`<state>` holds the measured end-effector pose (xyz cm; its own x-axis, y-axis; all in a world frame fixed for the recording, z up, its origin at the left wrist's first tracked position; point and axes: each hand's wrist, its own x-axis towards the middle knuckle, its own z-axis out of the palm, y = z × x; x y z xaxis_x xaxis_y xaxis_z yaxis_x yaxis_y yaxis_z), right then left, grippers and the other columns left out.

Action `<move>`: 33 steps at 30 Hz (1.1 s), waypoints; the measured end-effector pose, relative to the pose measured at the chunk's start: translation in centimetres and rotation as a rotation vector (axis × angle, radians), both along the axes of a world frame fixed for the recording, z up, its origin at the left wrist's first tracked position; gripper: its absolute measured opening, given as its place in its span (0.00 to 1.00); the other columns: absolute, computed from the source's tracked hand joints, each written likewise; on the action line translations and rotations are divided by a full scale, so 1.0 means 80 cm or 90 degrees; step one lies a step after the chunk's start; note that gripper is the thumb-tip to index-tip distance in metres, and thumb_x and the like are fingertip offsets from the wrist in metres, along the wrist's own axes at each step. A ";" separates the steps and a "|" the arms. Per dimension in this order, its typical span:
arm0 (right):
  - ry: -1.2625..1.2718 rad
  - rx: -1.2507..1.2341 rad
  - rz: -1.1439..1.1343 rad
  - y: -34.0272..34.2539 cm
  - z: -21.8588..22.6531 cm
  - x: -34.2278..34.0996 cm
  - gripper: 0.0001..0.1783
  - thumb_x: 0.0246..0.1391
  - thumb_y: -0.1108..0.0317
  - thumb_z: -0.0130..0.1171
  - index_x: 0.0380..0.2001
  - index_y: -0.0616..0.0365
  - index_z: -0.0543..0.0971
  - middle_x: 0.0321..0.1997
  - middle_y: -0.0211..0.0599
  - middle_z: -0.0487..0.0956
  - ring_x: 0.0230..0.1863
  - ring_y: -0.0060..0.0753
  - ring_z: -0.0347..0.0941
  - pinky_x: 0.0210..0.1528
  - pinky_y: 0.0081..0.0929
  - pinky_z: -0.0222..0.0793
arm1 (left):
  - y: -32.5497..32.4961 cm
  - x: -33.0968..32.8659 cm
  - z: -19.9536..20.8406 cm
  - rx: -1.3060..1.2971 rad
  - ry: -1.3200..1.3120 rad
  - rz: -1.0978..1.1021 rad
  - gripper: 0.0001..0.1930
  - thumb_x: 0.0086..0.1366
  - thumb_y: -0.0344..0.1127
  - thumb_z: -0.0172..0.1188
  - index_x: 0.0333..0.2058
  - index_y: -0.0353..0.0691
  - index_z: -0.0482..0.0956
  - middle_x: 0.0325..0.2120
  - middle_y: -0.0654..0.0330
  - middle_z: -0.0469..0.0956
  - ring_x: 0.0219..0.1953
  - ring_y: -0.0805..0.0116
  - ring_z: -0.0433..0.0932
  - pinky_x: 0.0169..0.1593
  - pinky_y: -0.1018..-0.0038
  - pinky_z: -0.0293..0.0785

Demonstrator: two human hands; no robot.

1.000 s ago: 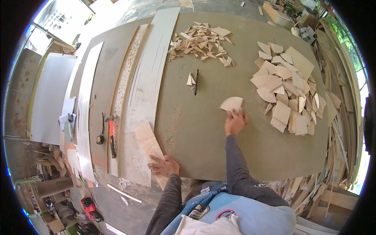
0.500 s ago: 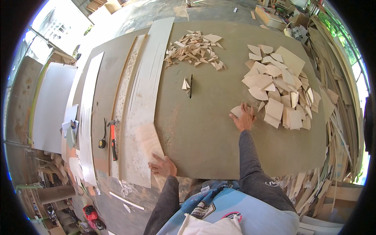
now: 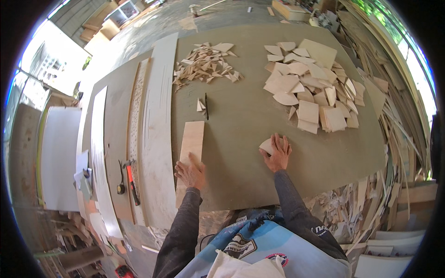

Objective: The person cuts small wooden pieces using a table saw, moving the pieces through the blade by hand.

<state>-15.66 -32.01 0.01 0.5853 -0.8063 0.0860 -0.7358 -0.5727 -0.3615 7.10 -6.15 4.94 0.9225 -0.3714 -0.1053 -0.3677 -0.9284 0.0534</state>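
Note:
A thin rectangular wood strip (image 3: 192, 134) lies lengthwise on the greenish-brown tabletop, beside the edge of a long white board. My left hand (image 3: 191, 173) grips its near half, fingers bent across it. To the right, my right hand (image 3: 278, 155) has its fingers closed over a small thin wood piece with a curved edge (image 3: 265, 147), held down against the tabletop. The hand covers part of that piece. Beyond the strip's far end are a black pen (image 3: 206, 106) and a few small wood slivers (image 3: 200, 105).
A heap of small pointed offcuts (image 3: 204, 65) lies far left of centre; a larger pile of curved wood pieces (image 3: 308, 83) is at the right. Long white board (image 3: 157, 111), orange-and-black hammer (image 3: 132, 183) and tape measure (image 3: 121, 189) are at the left. Stacked boards (image 3: 394, 92) line the right side.
The wood strip has moved off the white board onto the tabletop and straightened, under my left hand. My right hand has drawn the curved wood piece nearer, away from the pile. The view has shifted.

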 end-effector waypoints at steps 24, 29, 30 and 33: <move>0.008 -0.033 -0.030 -0.004 0.008 0.000 0.45 0.57 0.33 0.56 0.70 0.50 0.66 0.75 0.29 0.59 0.76 0.48 0.44 0.75 0.55 0.39 | -0.191 0.234 0.064 -0.021 -0.009 0.014 0.34 0.66 0.63 0.56 0.67 0.60 0.65 0.60 0.39 0.62 0.66 0.35 0.57 0.63 0.36 0.55; -0.001 -0.025 -0.028 -0.001 0.002 0.000 0.48 0.56 0.33 0.58 0.70 0.55 0.65 0.75 0.32 0.59 0.76 0.48 0.45 0.75 0.57 0.39 | -0.090 0.217 0.052 -0.059 0.066 0.078 0.37 0.69 0.63 0.51 0.73 0.60 0.55 0.72 0.30 0.43 0.74 0.29 0.38 0.70 0.32 0.39; -0.008 -0.028 -0.026 -0.004 0.002 -0.001 0.48 0.56 0.33 0.57 0.69 0.56 0.65 0.75 0.33 0.59 0.76 0.48 0.45 0.76 0.56 0.39 | -0.061 0.209 0.044 -0.057 0.084 0.106 0.38 0.70 0.63 0.50 0.74 0.60 0.53 0.73 0.30 0.39 0.75 0.29 0.36 0.71 0.32 0.37; -0.037 -0.012 -0.006 0.002 0.007 -0.001 0.50 0.55 0.32 0.57 0.69 0.59 0.65 0.74 0.35 0.63 0.76 0.49 0.46 0.76 0.56 0.38 | 0.036 0.162 0.017 -0.055 0.045 0.176 0.38 0.70 0.63 0.51 0.74 0.61 0.53 0.71 0.27 0.45 0.74 0.26 0.41 0.69 0.30 0.42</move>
